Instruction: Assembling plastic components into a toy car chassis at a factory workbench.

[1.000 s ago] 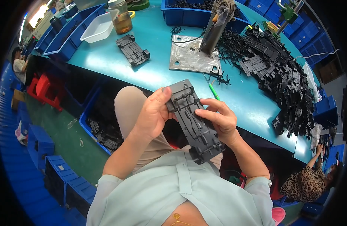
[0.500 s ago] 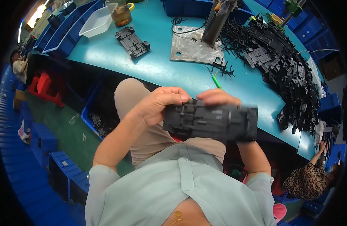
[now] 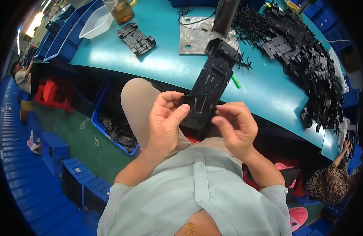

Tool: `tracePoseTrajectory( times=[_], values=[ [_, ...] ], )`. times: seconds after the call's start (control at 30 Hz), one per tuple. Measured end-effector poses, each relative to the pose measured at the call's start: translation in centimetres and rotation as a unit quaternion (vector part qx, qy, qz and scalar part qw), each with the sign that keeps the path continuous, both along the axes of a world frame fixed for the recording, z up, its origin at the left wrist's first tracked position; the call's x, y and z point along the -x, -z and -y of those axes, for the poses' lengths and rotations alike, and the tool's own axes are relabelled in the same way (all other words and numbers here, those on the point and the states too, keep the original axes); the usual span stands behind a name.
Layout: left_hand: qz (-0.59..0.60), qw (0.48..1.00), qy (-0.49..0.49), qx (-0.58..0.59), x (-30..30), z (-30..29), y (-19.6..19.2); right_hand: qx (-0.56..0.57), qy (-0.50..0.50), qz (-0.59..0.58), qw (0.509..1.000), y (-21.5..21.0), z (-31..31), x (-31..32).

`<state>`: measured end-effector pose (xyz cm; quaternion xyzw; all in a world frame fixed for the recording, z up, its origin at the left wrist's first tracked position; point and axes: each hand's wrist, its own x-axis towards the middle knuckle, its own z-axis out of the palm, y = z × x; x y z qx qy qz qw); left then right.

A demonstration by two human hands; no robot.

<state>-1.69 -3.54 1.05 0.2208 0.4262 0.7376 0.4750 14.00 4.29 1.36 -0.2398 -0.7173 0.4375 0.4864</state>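
The teal tabletop (image 3: 264, 92) curves across in front of me, and along its right side lies a big heap of black moulded plastic parts (image 3: 307, 59), well apart from my hands. At its far middle a grey metal plate (image 3: 195, 37) lies flat with a dark upright post (image 3: 224, 13) standing on it, and to the left of that sit a lone black plastic frame (image 3: 136, 38), a white tray (image 3: 95, 23) and an amber jar (image 3: 122, 11). Under the tabletop's near edge, beside my knee, a blue bin (image 3: 114, 131) holds more black pieces. What I have in hand is a long black plastic panel (image 3: 209, 84), ribbed and slotted, held above my lap: its long axis runs from my fingers up and away to the right, so the far end overhangs the tabletop just before the metal plate, close to a small green pen-like stick (image 3: 235, 81). My left hand (image 3: 163, 124) has it: thumb and curled fingers (image 3: 180, 112) are closed on the panel's near left corner, and that pinch seems to carry the whole piece. My right hand (image 3: 236, 128) is loosely half-open and gripping nothing; its fingertips (image 3: 218, 120) hover just beside the panel's near right edge, and I cannot tell whether they brush it. So the panel lies between both hands, and the left hand is on it.
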Motion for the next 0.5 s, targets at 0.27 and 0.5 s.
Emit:
tracePoseTrajectory(
  times=[0.27, 0.5],
  values=[
    [-0.061, 0.998, -0.021, -0.003, -1.1, 0.4, 0.5, -0.066, 0.044, 0.067, 0.995, -0.6, 0.9, 2.2],
    [-0.005, 0.999, -0.008, -0.045, -0.9, 0.4, 1.0, -0.058, 0.056, 0.097, 0.992, -0.6, 0.9, 2.2]
  ],
)
